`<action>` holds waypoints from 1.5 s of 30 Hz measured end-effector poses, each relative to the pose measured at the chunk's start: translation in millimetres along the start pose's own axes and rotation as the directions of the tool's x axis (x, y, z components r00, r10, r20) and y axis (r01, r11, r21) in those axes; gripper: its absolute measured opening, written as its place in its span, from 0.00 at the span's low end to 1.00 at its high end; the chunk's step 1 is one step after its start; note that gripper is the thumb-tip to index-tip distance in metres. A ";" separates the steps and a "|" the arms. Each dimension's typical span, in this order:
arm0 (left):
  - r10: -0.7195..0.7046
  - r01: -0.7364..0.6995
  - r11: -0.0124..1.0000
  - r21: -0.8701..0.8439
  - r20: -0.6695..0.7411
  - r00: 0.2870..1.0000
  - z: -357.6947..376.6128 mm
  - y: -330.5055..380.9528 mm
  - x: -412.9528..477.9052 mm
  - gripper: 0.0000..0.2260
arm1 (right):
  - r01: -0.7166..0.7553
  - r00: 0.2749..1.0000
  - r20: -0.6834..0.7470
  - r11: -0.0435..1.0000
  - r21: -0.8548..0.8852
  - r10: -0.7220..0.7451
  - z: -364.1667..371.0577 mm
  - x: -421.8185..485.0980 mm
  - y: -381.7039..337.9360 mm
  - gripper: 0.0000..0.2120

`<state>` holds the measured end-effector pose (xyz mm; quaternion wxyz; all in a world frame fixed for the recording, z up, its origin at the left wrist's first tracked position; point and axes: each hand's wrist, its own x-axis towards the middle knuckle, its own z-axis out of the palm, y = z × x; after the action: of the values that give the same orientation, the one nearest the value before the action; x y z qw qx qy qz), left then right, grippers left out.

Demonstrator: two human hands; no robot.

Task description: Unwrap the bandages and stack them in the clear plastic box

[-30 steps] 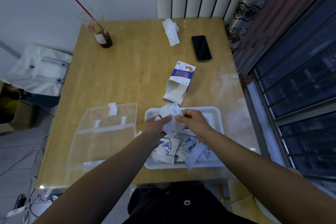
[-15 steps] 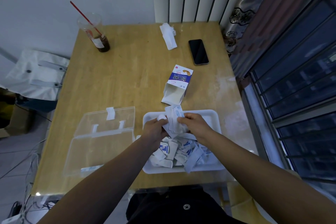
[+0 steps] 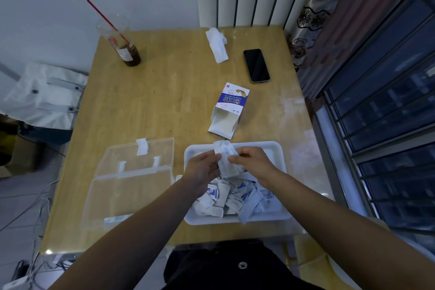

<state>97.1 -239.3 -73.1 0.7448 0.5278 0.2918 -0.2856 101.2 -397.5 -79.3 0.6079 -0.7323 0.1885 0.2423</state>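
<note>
Over a white tray (image 3: 275,148), both my hands hold a small bunch of white-and-blue wrapped bandages (image 3: 227,159). My left hand (image 3: 203,169) grips its left side; my right hand (image 3: 253,161) pinches its right edge. Several more wrapped bandages (image 3: 231,199) lie heaped in the tray's near half. The clear plastic box (image 3: 128,192) stands open to the left of the tray, its lid (image 3: 141,155) folded back; a pale strip shows at its near edge.
An opened bandage carton (image 3: 229,110) lies just beyond the tray. Farther back on the wooden table (image 3: 164,92) are a black phone (image 3: 256,65), a crumpled white wrapper (image 3: 217,43) and a plastic cup with a red straw (image 3: 122,42). A window is at the right.
Both hands stayed over the tray, working the bunch of wrapped bandages between them. The view shifted slightly; nothing else on the table moved.
</note>
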 end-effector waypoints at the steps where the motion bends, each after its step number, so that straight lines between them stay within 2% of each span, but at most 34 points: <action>1: 0.012 -0.012 1.000 0.009 -0.006 1.000 0.3 0.2 -0.9 0.06 | -0.003 1.000 0.005 1.000 0.021 0.003 -0.2 -0.7 -1.0 0.07; 4: 0.025 -0.023 0.998 0.052 -0.044 0.999 0.9 -0.3 0.8 0.07 | -0.047 0.998 0.041 0.991 0.127 0.042 -0.4 -2.5 -0.7 0.11; 7: 0.023 -0.018 0.998 0.059 -0.076 0.997 4.0 0.4 1.8 0.09 | -0.049 0.999 0.027 0.983 0.175 0.045 -1.1 -3.2 -1.5 0.08; 9: -0.006 0.008 1.000 0.022 -0.101 0.995 5.0 2.7 1.8 0.10 | -0.045 0.999 -0.007 0.966 0.253 0.049 -4.3 -3.7 -4.4 0.02; 11: -0.074 0.068 0.996 -0.060 -0.098 0.992 4.5 5.0 1.7 0.11 | -0.057 0.997 -0.030 0.953 0.297 0.068 -8.2 -4.4 -8.1 0.03; 15: -0.165 0.154 0.960 -0.233 -0.026 0.986 2.6 6.3 6.0 0.10 | -0.145 0.989 0.053 0.945 0.292 0.135 -7.0 -7.1 -11.1 0.06; 22: -0.150 0.179 0.923 -0.342 0.109 0.983 -3.7 7.3 10.9 0.12 | -0.151 0.989 0.037 0.948 0.279 0.146 -0.9 -8.6 -13.5 0.07; 25: -0.122 0.182 0.915 -0.360 0.183 0.976 -8.2 8.5 6.4 0.24 | -0.138 0.990 0.025 0.953 0.269 0.137 -3.4 -8.1 -12.9 0.06; 28: -0.135 0.157 0.947 -0.280 0.095 0.986 -5.7 9.3 3.5 0.18 | -0.120 0.993 0.033 0.948 0.294 0.115 -4.5 -7.2 -10.8 0.05; 32: -0.053 0.051 0.980 -0.192 -0.005 0.999 -1.5 5.9 0.3 0.14 | -0.115 0.990 0.112 0.942 0.314 0.083 -0.4 -8.3 -9.1 0.03; 36: -0.007 0.010 0.995 -0.101 0.030 1.000 0.3 4.9 0.4 0.09 | -0.103 0.988 0.133 0.968 0.228 0.073 7.0 -9.0 -7.9 0.05; 42: -0.065 0.071 0.984 -0.165 0.041 0.997 5.1 2.2 -5.2 0.12 | -0.077 0.995 0.066 0.987 0.142 0.068 10.5 -3.5 -3.6 0.06; 45: -0.044 0.041 0.990 -0.136 -0.013 0.999 3.4 -0.1 -2.1 0.12 | -0.053 0.998 0.052 0.990 0.127 0.047 9.8 -1.6 -0.7 0.06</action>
<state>96.1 -242.3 -70.7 0.7704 0.4719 0.3275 -0.2767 99.1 -387.8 -79.1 0.6519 -0.6805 0.2070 0.2628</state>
